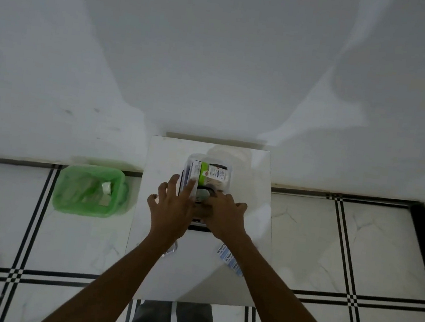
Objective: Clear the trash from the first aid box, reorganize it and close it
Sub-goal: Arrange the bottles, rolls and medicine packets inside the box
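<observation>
Two hands at open first aid box [208,176] on table [233,284]
L hand [173,207] fingers spread on packets; R hand [223,213] grip unclear

Frame centre: both hands over open first aid box [208,176] on white tabletop [151,260]. Left hand [173,207] fingers spread on white carton [193,172]; right hand [223,213] beside it. Green bin [90,188] left, on floor.

Two hands [173,207], one box [227,169], one bin [68,191], one table [252,219].
</observation>
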The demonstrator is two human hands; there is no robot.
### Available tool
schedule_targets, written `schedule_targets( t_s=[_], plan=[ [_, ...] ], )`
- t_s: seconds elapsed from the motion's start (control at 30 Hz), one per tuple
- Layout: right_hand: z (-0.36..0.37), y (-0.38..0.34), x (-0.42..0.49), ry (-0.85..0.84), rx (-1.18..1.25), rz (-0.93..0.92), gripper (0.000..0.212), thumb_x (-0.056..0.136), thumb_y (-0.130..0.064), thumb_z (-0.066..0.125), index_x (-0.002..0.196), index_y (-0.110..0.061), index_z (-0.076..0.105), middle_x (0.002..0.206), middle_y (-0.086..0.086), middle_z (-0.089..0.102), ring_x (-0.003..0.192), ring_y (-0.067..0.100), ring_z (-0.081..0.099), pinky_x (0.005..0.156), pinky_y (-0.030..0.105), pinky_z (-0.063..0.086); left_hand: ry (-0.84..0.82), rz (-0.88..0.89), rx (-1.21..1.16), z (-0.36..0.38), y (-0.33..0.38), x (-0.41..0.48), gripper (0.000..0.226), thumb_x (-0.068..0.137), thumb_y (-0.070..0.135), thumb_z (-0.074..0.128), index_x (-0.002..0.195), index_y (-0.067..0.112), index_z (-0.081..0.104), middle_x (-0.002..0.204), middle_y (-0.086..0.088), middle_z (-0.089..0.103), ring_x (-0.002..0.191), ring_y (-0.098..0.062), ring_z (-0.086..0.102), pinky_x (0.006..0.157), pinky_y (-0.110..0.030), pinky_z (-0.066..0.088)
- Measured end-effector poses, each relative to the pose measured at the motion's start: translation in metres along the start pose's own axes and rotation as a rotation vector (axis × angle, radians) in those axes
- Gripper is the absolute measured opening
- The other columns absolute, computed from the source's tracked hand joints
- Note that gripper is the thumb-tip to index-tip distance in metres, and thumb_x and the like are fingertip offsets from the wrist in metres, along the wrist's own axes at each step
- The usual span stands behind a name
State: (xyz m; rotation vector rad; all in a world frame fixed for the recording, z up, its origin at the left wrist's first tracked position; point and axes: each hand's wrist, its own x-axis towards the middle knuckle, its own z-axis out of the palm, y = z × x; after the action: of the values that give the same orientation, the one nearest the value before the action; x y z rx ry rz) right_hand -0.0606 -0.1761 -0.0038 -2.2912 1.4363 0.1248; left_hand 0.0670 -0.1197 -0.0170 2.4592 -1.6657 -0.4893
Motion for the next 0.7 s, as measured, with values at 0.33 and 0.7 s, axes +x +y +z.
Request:
schedule_targets(
  t_s=[0.33, 0.7],
  plan=[
    [-0.007, 0.002, -0.01, 0.094, 0.126, -0.003, 0.013, 0.085, -0.026, 0.06, 0.094, -0.024, 0.069, 0.096, -0.001, 0.068, 0.093, 0.023, 0.058, 0.085, 0.04, 0.034, 0.024, 0.01, -0.168, -0.008, -0.01, -0.007, 0.058, 0.091, 0.053, 0.017, 0.143, 0.03, 0.031, 0.156, -0.005, 0.025, 0.141, -0.029, 0.023, 0.106, -0.064, 0.023],
    [0.021, 0.047, -0.07, 0.198, 0.497, 0.431, 0.025, 0.086, -0.02, 0.064, 0.111, -0.018, 0.062, 0.118, 0.003, 0.063, 0.112, 0.023, 0.054, 0.092, 0.036, 0.036, -0.089, -0.058, -0.263, 0.017, -0.076, -0.085, 0.05, 0.08, 0.033, 0.064, 0.124, 0.013, 0.053, 0.127, -0.011, 0.06, 0.115, -0.033, 0.054, 0.087, -0.05, 0.049]
  ],
)
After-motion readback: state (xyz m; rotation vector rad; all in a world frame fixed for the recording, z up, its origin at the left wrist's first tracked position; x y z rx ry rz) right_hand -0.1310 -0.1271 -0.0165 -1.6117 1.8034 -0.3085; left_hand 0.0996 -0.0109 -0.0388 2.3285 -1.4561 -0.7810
